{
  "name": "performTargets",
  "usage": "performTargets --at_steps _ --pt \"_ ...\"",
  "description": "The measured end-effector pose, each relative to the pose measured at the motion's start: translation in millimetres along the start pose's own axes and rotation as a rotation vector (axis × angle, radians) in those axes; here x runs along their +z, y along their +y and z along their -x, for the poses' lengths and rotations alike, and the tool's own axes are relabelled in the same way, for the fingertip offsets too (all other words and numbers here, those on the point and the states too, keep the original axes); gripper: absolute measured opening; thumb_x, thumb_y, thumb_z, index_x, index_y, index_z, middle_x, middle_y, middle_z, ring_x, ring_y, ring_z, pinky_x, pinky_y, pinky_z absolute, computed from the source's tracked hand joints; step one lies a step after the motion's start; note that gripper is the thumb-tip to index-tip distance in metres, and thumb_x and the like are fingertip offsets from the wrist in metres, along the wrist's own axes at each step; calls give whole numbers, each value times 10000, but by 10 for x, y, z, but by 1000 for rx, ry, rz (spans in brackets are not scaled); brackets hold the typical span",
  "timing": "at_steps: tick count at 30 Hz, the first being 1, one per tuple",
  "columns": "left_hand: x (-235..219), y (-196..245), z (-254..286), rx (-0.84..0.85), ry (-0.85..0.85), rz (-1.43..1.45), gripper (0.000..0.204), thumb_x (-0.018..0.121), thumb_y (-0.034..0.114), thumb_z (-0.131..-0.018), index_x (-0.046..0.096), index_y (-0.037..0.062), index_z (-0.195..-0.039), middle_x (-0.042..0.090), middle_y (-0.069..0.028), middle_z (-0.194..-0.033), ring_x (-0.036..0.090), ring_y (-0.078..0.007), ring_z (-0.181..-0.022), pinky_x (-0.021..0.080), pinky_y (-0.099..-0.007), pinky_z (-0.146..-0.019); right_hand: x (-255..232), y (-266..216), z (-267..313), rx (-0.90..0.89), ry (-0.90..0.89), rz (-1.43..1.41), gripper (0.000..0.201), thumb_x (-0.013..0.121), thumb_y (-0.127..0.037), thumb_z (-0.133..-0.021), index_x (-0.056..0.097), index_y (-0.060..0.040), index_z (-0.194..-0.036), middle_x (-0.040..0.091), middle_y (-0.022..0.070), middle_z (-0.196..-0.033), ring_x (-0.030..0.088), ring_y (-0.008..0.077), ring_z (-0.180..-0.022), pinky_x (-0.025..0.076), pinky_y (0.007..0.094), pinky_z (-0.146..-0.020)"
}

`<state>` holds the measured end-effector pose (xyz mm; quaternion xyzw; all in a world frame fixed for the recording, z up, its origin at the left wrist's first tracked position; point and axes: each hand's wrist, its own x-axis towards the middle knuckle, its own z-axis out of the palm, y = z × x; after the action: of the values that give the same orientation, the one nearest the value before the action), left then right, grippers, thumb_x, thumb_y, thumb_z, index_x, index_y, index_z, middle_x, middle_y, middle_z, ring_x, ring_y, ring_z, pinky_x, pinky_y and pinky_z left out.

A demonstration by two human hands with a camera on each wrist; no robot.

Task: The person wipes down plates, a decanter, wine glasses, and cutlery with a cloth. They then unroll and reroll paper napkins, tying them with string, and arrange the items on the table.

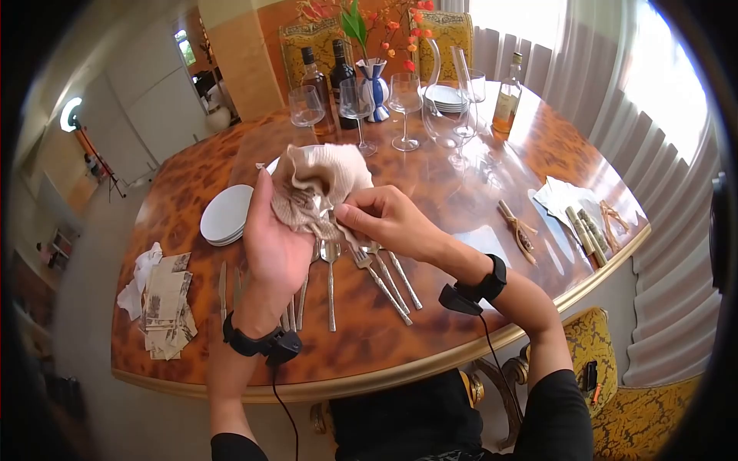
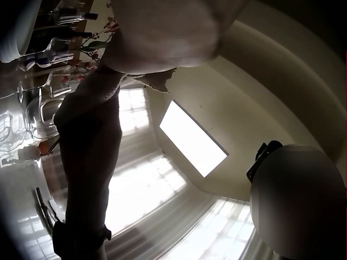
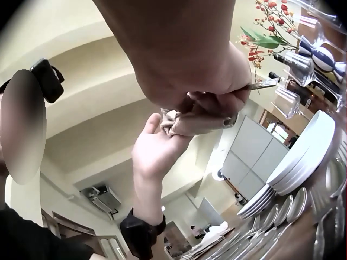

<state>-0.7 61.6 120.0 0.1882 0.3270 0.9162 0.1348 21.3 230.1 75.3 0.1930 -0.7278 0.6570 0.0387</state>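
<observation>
A beige crinkled cloth (image 1: 338, 161) lies bunched over my left hand (image 1: 278, 250), which holds it with the palm turned up; most of the fingers are hidden under the fabric. My right hand (image 1: 396, 223) pinches a silver piece of cutlery at the cloth's near side. One end of that cutlery (image 3: 263, 84) sticks out beyond the right hand in the right wrist view; its kind is mostly hidden. Below the hands, spoons (image 1: 330, 280) and forks (image 1: 380, 280) lie in rows on the table. Knives (image 1: 223, 292) lie by the left forearm.
White plates (image 1: 224, 217) stand stacked at the left, near printed papers (image 1: 165, 307). Wine glasses (image 1: 405, 115), a glass decanter (image 1: 446, 127), bottles (image 1: 507, 104) and a flower vase (image 1: 375, 88) stand at the back. Tied bundles (image 1: 519, 234) lie on the right.
</observation>
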Motion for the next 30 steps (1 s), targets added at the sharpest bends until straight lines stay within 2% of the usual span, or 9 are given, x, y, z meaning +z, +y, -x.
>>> performTargets --at_steps 1,3,4,7,8,11,19,29,30 --pt "-102 -24 59 -9 3 -13 414 352 376 -1051 554 37 -1177 627 -81 -1126 595 -213 -1049 434 -384 -971 36 46 52 -1 6 -15 320 578 -235 -977 629 17 -788 531 -43 -630 451 34 -599 369 246 -526" --pt "-286 -37 136 -11 -354 -143 359 351 360 -1053 541 67 -967 594 -66 -895 563 -171 -862 437 -333 -826 153 124 176 7 -95 -86 292 582 -218 -974 645 17 -812 540 -48 -653 446 33 -611 372 237 -544" --pt "-248 -76 186 -10 -320 -188 403 378 331 -1042 447 94 -723 468 -42 -647 456 -139 -623 395 -311 -628 216 76 278 74 -95 -128 273 576 -212 -976 662 10 -841 552 -47 -690 447 27 -635 378 231 -559" --pt "-297 16 316 191 -321 -758 469 424 313 -1014 400 96 -600 405 -35 -530 374 -133 -487 352 -319 -505 314 111 447 159 -247 -279 257 535 -207 -994 654 -8 -881 515 -58 -686 410 25 -610 341 221 -538" --pt "-257 -9 315 -16 -377 -384 510 451 311 -987 344 102 -535 348 -26 -472 319 -141 -426 325 -327 -451 327 65 508 156 -283 -333 262 510 -219 -1012 636 -14 -909 478 -68 -671 385 23 -599 318 217 -528" --pt "-214 3 301 -50 -692 -240 496 426 327 -984 357 97 -549 367 -30 -487 327 -153 -443 341 -335 -464 267 73 622 144 -376 -340 261 490 -225 -1026 630 -18 -950 467 -72 -684 377 22 -601 315 217 -527" --pt "-290 -86 367 -131 -627 -98 495 326 328 -995 350 103 -555 365 -26 -490 295 -162 -469 296 -341 -531 322 222 796 -26 -235 -264 246 478 -197 -1025 573 10 -931 473 -41 -715 424 52 -663 397 254 -588" --pt "-402 247 465 93 -592 -334 492 291 319 -1027 331 134 -572 314 16 -474 261 -130 -451 238 -300 -489 178 384 1029 233 -138 23 275 485 -235 -1031 588 6 -946 444 -44 -708 399 56 -634 356 253 -551" --pt "-400 259 506 120 -422 -355 457 309 331 -1045 377 127 -641 334 8 -506 275 -121 -460 253 -295 -486 169 434 1025 260 -20 -26 274 485 -242 -1034 594 -3 -955 457 -48 -722 396 53 -629 353 253 -551"
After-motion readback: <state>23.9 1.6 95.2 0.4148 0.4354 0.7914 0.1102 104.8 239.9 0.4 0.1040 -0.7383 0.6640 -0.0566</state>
